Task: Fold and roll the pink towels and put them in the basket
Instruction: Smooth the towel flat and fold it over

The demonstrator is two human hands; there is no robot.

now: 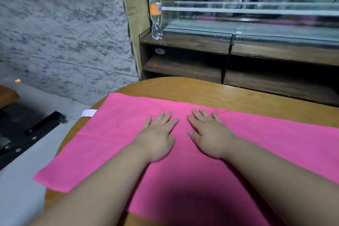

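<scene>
A pink towel (110, 134) lies spread flat across the round wooden table (238, 97), its left end hanging over the table's edge with a white label (88, 113) at the far left corner. My left hand (157, 135) and my right hand (207, 134) lie side by side on the middle of the towel, palms down with fingers straight and spread. Both press flat on the cloth and grip nothing. No basket is in view.
Behind the table stands a dark wooden counter with a glass display case (256, 14). A clear plastic bottle with an orange label (156, 13) stands on the counter's left end. A rough grey wall (64, 33) and black metal floor parts (33, 134) are to the left.
</scene>
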